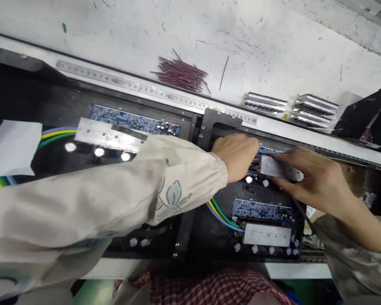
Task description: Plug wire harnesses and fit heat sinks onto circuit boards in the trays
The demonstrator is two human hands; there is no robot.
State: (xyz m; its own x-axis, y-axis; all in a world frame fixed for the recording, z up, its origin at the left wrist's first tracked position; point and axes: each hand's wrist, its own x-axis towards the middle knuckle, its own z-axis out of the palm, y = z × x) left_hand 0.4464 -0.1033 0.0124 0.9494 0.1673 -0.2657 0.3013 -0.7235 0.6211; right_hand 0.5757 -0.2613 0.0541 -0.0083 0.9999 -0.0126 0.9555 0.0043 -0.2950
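My left hand (236, 156) is closed over the left end of a blue circuit board (269, 150) in the black tray (216, 250). Its fingertips are hidden, so what they hold cannot be made out. At the same board's right end, my right hand (320, 176) grips a silver heat sink (277, 167), fingers along the top edge and thumb along the lower. Round capacitors (249, 179) stand just below it. Nearer me lies a second blue board (262, 210) with its own heat sink (267, 235), and blue, yellow and green wires (222, 216) run to it.
Another tray on the left carries a blue board (133, 120) with a heat sink (98, 134). White paper (14, 147) covers wires there. Beyond the ruler strip (146, 88) are a pile of thin purple wires (180, 75), stacked metal parts (316, 110) and a black holder (363, 116).
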